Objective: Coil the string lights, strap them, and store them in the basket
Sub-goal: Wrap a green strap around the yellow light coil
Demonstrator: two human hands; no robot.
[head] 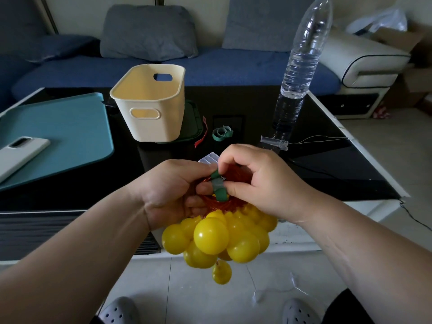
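Note:
The string lights hang as a bunch of yellow globes under a coil of copper-red wire, held in front of the black table's near edge. My left hand grips the coil from the left. A green strap is wrapped over the wire, and my right hand pinches that strap from the right. A clear battery box peeks out just behind my fingers. The cream basket stands upright and empty on the table, beyond and to the left of my hands.
A spare green strap lies curled on the black table by the basket. A tall water bottle stands at right, a clear plastic piece with thin wire beside it. A phone rests on a teal mat at left.

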